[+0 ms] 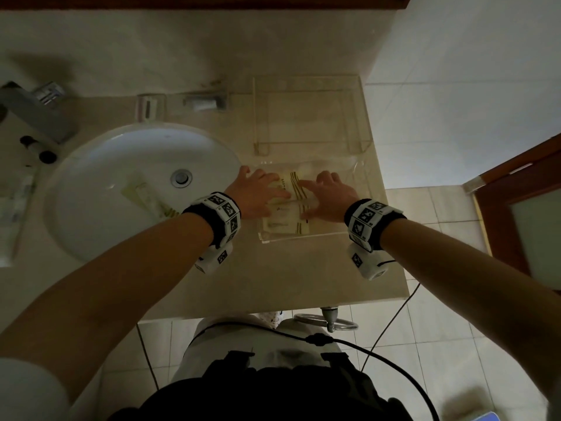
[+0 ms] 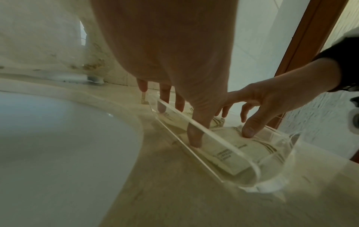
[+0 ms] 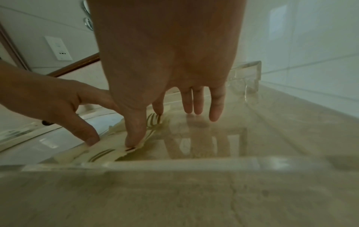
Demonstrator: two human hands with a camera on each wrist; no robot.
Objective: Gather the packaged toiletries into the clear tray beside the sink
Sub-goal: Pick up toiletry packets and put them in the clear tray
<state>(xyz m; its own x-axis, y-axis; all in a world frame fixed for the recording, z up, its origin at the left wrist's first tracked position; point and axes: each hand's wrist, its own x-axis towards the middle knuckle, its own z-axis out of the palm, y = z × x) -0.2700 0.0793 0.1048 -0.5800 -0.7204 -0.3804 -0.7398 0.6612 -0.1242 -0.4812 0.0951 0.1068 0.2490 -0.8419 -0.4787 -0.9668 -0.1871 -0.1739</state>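
Note:
The clear tray (image 1: 303, 237) sits on the counter right of the sink. Several cream packets with dark stripes (image 1: 288, 226) lie flat in its left half. My left hand (image 1: 264, 192) and right hand (image 1: 328, 196) reach into the tray with fingers spread and straight, fingertips pressing on the packets. The left wrist view shows my left hand (image 2: 194, 110) with its thumb down behind the tray wall (image 2: 213, 142) on a packet (image 2: 229, 152). In the right wrist view my right hand (image 3: 174, 76) touches a striped packet (image 3: 103, 153) with its thumb. One more cream packet (image 1: 148, 197) lies in the sink.
The white sink (image 1: 100, 214) is left of the tray, with a faucet (image 1: 36, 113) at far left. A clear acrylic stand (image 1: 309, 113) stands behind the tray. A tube (image 1: 18, 202) lies left of the sink. The counter's edge runs just right of the tray.

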